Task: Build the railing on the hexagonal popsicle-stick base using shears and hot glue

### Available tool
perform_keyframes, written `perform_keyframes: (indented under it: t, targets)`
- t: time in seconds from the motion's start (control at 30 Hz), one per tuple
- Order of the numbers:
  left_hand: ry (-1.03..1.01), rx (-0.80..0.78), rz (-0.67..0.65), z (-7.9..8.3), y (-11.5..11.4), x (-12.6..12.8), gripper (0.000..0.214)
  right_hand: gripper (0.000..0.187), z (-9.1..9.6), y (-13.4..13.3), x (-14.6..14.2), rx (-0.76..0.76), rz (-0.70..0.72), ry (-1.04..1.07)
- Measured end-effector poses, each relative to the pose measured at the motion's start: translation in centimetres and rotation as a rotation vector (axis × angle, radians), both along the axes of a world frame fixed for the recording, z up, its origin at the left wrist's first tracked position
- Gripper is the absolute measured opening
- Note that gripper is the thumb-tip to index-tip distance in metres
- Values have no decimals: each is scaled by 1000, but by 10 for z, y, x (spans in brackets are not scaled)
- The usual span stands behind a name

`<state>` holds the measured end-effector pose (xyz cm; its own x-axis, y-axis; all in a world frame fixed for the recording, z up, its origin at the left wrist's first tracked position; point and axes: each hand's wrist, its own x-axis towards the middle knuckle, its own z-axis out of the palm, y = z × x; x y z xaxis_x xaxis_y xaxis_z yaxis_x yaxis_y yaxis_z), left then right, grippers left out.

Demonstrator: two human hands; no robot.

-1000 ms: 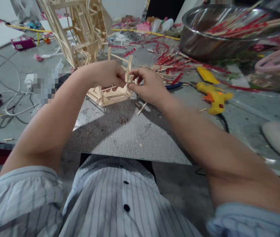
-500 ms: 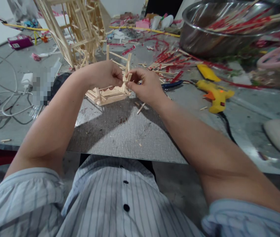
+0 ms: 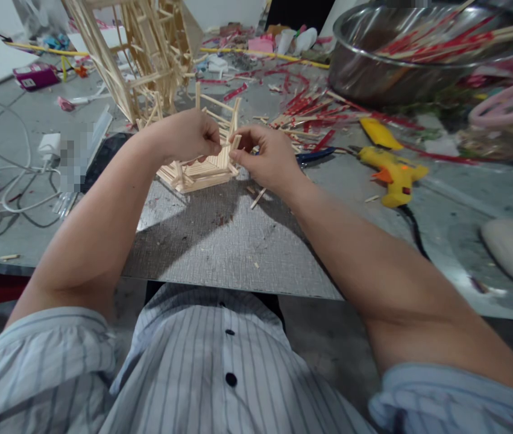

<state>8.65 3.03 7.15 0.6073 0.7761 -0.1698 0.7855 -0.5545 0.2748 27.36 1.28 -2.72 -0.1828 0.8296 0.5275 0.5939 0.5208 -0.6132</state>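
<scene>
Pale straw-yellow is seen on the stick frame [image 3: 206, 184] towards ten o'clock, dark stripes over pale blue on the shirt [image 3: 202, 361] at six, red on the sticks [image 3: 305, 110] at one, and yellow on the glue gun [image 3: 387, 163] near three.

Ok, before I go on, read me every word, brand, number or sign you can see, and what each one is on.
No text can be read here.
Purple box: a pale label, its print too small and blurred to read.
Red-and-wood sticks in the metal bowl: any marks on the red are too blurred to read.
Yellow glue gun: no lettering can be made out.
</scene>
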Motion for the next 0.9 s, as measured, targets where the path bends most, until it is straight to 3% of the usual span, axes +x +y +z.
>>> perform_keyframes:
  t: [0.17,0.9]
  targets:
    - [-16,-24,-71,-3,6,-3,33,29,0,-1,0,-5,-3,-6]
    - [-9,-4,2,-4,5,-1,36,31,2,-1,-1,-40,-7,-28]
